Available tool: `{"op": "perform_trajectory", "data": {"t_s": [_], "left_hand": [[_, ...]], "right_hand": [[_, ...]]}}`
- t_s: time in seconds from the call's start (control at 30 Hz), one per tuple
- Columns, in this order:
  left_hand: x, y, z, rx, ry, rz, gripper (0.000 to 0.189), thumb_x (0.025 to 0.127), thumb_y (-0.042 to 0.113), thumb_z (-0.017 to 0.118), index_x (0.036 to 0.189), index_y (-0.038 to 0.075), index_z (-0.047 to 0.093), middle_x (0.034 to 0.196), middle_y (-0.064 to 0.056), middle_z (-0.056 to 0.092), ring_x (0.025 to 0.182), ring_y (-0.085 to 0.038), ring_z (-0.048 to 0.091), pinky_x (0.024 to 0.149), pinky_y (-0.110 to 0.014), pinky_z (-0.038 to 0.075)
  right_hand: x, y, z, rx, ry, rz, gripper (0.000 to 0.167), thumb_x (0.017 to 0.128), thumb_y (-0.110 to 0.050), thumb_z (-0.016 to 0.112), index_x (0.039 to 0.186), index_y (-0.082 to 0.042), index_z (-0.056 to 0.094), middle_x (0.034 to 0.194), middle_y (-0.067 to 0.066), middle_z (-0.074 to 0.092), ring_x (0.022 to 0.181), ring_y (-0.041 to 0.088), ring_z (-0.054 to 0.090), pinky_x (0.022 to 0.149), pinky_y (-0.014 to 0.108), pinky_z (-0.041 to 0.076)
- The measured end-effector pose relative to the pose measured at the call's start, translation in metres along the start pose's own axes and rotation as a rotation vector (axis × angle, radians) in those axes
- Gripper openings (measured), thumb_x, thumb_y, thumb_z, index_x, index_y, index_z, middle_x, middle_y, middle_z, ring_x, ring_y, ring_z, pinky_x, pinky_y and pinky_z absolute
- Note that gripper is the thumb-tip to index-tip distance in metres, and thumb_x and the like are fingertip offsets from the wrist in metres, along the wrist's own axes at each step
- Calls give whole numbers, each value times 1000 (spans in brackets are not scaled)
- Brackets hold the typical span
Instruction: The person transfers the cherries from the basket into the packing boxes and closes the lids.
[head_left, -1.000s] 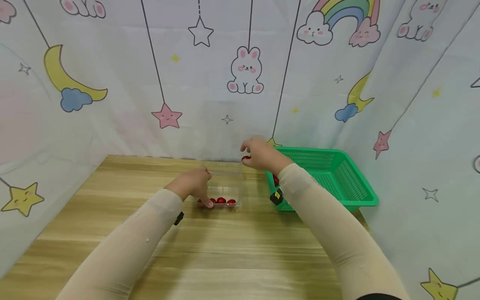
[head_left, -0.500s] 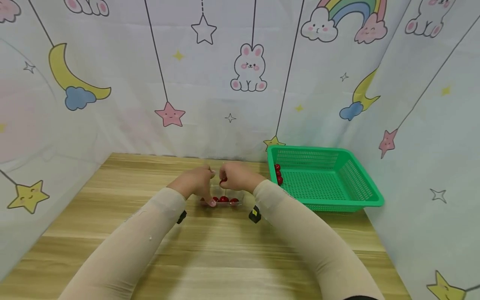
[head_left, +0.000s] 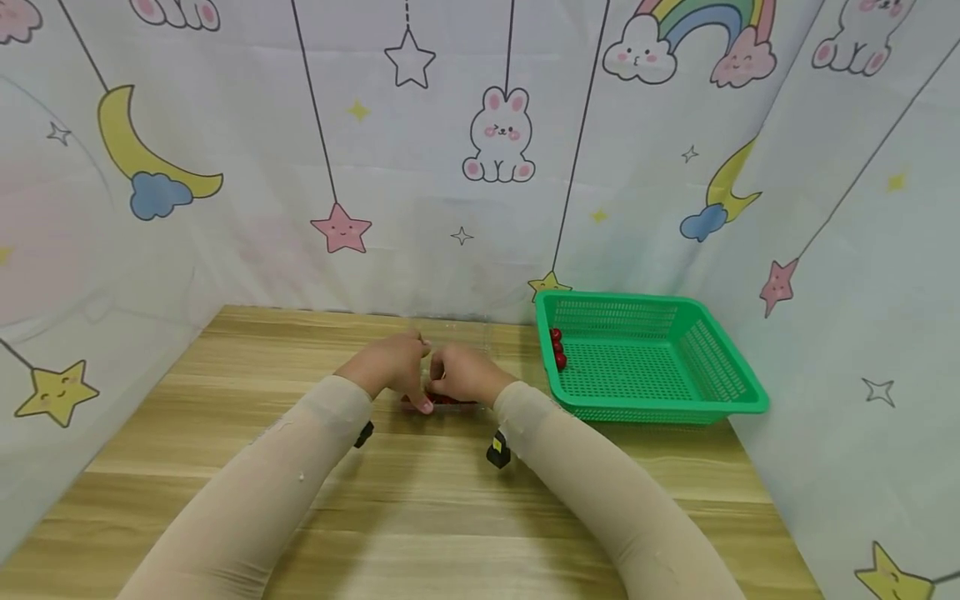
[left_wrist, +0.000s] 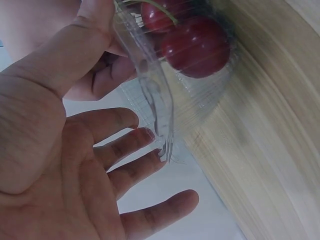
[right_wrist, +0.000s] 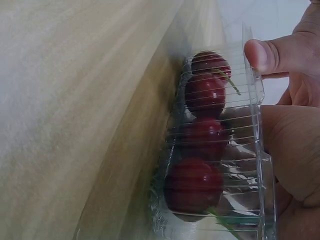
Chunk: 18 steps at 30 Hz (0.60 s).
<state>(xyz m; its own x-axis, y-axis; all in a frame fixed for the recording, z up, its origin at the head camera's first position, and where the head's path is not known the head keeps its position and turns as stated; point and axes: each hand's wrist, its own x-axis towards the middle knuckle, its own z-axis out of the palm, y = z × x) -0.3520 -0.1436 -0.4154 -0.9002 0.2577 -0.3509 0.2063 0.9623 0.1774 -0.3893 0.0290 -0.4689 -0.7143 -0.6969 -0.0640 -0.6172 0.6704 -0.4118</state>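
Note:
My left hand (head_left: 392, 365) grips the left end of a clear plastic box. Its thumb presses the near wall in the right wrist view, and its fingertips (left_wrist: 147, 134) meet the rim in the left wrist view. Several red cherries (right_wrist: 194, 187), some with green stems, lie in a row along the box's near wall (right_wrist: 257, 130). Close beside the left hand, my right hand (head_left: 467, 375) reaches down into the box with bent fingers. Its fingertips are hidden behind the wall and the cherries, so I cannot tell whether a cherry is between them.
A green slotted basket (head_left: 637, 406) stands to the right on the wooden table (head_left: 420, 517), with several cherries (head_left: 559, 360) along its left side. The box's clear lid (head_left: 459, 332) stands raised at the back. A patterned curtain (head_left: 420, 167) hangs behind and right.
My right hand, carrying a cherry, has moved left from the basket to the box and lowered into it. The left hand has kept its place on the box.

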Motion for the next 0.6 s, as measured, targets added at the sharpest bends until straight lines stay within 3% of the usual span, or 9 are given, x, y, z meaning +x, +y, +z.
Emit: {"op": "perform_trajectory", "data": {"t_s": [0.27, 0.43, 0.6], "left_hand": [[0, 2, -1, -7, -5, -5, 120, 84, 54, 102, 176, 7, 42, 183, -16, 38, 160, -41, 51, 126, -60, 52], [-1, 3, -2, -18, -27, -19, 122, 83, 55, 102, 177, 8, 40, 184, -16, 36, 160, -42, 51, 126, -61, 52], [-1, 3, -2, -39, -30, -28, 122, 81, 54, 103, 176, 8, 42, 182, -15, 39, 157, -41, 54, 125, -60, 53]], "right_hand": [[-8, -2, -9, 5, -8, 40, 24, 113, -25, 72, 92, -17, 80, 77, -4, 73, 63, 10, 62, 66, 29, 53], [-16, -6, -26, -30, -29, 58, 18, 114, -25, 70, 103, -15, 80, 93, -2, 78, 72, 11, 66, 72, 31, 58], [-28, -3, -56, -45, -11, 51, 18, 115, -22, 69, 108, -12, 82, 102, 3, 80, 79, 15, 67, 79, 35, 61]]}}
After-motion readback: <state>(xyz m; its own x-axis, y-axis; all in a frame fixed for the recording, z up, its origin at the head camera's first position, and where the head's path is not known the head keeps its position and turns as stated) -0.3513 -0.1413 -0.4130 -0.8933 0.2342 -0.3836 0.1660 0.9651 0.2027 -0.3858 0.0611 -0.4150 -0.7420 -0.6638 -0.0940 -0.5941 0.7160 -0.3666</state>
